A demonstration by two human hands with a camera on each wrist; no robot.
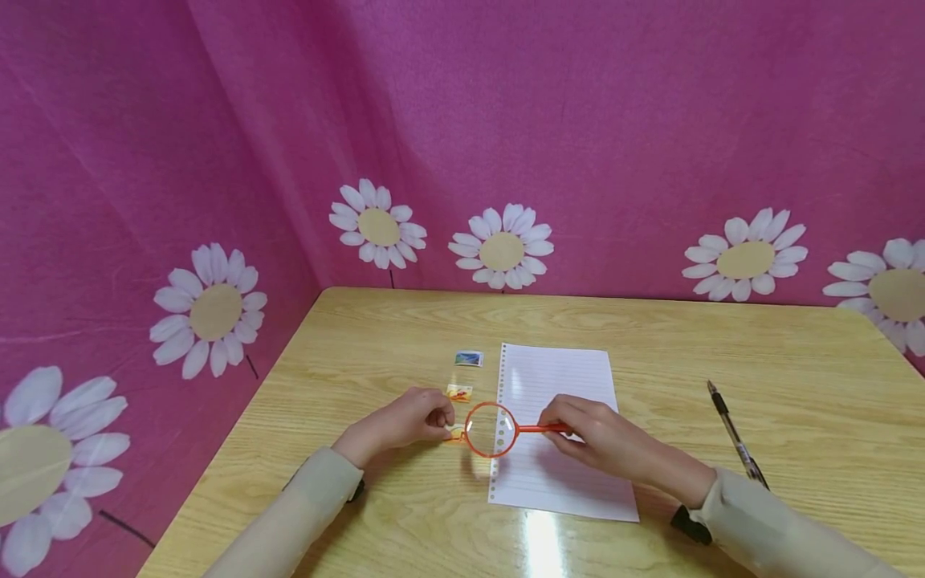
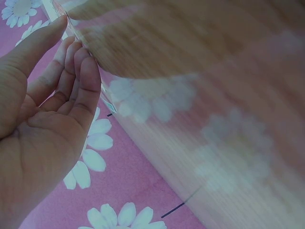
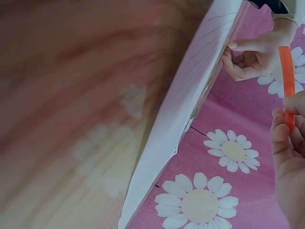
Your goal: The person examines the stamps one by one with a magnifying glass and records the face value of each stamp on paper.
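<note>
My right hand (image 1: 596, 433) pinches the thin orange handle of a magnifying glass (image 1: 540, 429). Its round lens, rimmed in orange, hovers over the left edge of a lined, punched sheet of paper (image 1: 564, 490). Just left of the lens, the thumb and fingertips of my left hand (image 1: 415, 417) pinch at a small yellowish stamp (image 1: 455, 431), partly covered by them. Farther back lie a yellow and red stamp (image 1: 459, 393) and a blue-green stamp (image 1: 469, 359). In the right wrist view, the orange handle (image 3: 287, 81) shows between right thumb and fingers.
A black-capped pen (image 1: 737, 437) lies on the wooden table (image 1: 405, 321) to the right of the paper. Pink cloth (image 1: 614, 120) with large white daisies hangs along the back and left sides of the table.
</note>
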